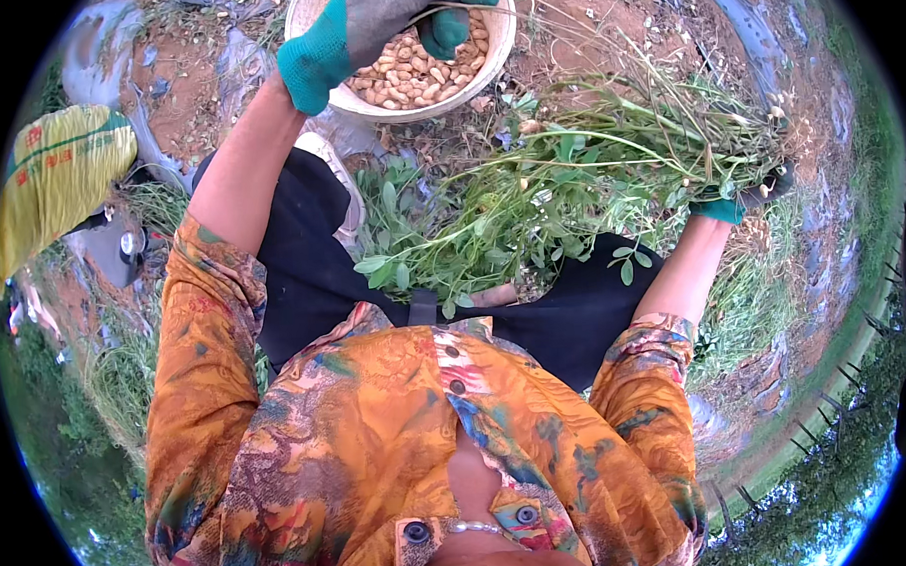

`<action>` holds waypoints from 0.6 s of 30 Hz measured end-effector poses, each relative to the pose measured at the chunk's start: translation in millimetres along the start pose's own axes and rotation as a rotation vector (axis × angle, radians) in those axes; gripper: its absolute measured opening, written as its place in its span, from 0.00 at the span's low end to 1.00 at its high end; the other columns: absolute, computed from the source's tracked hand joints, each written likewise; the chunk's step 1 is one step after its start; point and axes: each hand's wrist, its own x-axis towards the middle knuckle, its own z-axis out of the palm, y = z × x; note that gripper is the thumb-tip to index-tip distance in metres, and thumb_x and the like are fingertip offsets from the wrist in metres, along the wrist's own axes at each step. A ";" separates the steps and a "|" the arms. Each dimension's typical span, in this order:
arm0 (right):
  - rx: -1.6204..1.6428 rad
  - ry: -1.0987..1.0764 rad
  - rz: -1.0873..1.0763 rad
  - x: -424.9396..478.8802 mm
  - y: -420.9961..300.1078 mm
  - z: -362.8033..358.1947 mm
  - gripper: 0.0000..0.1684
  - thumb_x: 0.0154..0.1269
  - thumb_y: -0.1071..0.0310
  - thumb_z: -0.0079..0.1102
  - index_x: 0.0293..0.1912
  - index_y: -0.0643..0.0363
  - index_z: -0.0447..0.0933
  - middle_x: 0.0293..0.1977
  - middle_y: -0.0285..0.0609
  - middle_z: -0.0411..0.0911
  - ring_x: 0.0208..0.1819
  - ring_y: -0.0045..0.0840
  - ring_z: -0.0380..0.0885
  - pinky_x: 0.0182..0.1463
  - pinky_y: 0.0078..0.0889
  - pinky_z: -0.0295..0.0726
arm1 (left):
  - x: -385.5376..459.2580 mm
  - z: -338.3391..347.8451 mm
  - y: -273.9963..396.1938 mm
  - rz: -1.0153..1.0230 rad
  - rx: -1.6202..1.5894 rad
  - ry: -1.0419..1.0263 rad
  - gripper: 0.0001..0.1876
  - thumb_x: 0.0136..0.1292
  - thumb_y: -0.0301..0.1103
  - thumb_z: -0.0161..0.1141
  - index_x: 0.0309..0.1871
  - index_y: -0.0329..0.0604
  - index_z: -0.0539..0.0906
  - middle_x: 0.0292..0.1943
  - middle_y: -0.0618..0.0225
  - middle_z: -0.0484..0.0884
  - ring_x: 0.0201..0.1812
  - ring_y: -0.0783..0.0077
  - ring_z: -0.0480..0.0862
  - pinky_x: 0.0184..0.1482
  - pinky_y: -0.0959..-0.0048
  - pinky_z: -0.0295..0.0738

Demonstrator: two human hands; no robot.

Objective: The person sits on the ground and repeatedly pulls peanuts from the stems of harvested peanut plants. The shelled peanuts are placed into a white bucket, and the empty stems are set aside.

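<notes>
My left hand (414, 22), in a grey and teal work glove, is over a white bucket (410, 114) partly filled with peanuts in their shells (408, 75). Its fingers are curled, and a thin stem passes by them; whether they grip anything is unclear. At the right, my right hand (768, 186), gloved alike, is closed round the root end of a bundle of uprooted peanut plants (627, 138). The bundle's stems and leaves spread leftward above my legs. A few pods hang near the roots, and the plants partly hide that hand.
A yellow-green woven sack (67, 165) stands at the far left, near a grey object (111, 246). Torn plastic film (743, 22) lies across reddish soil (565, 54). Cut plants (760, 280) lie beyond my right forearm. A light-coloured shoe (337, 178) shows below the bucket.
</notes>
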 end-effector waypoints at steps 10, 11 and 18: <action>0.098 -0.131 0.120 6.9 -17.9 -34.2 0.37 0.55 0.53 0.55 0.60 0.66 0.70 0.55 0.54 0.74 0.55 0.41 0.74 0.63 0.52 0.69 | 5.7 6.9 -5.0 0.510 0.846 -0.315 0.12 0.66 0.32 0.56 0.47 0.32 0.79 0.41 0.56 0.75 0.41 0.56 0.78 0.44 0.65 0.74; 0.083 -0.129 0.115 7.0 -19.5 -35.5 0.36 0.55 0.53 0.55 0.59 0.67 0.70 0.55 0.55 0.74 0.55 0.42 0.75 0.62 0.51 0.70 | 0.9 21.3 -5.9 0.445 0.841 -0.381 0.11 0.64 0.30 0.57 0.46 0.33 0.80 0.39 0.55 0.76 0.40 0.52 0.77 0.44 0.62 0.73; 0.003 0.062 -0.030 10.5 -36.8 -62.9 0.34 0.55 0.55 0.55 0.60 0.65 0.71 0.56 0.53 0.74 0.56 0.41 0.74 0.63 0.51 0.70 | -36.0 74.0 -21.2 0.427 0.696 -0.467 0.11 0.62 0.33 0.59 0.47 0.45 0.83 0.31 0.60 0.81 0.36 0.56 0.81 0.39 0.62 0.75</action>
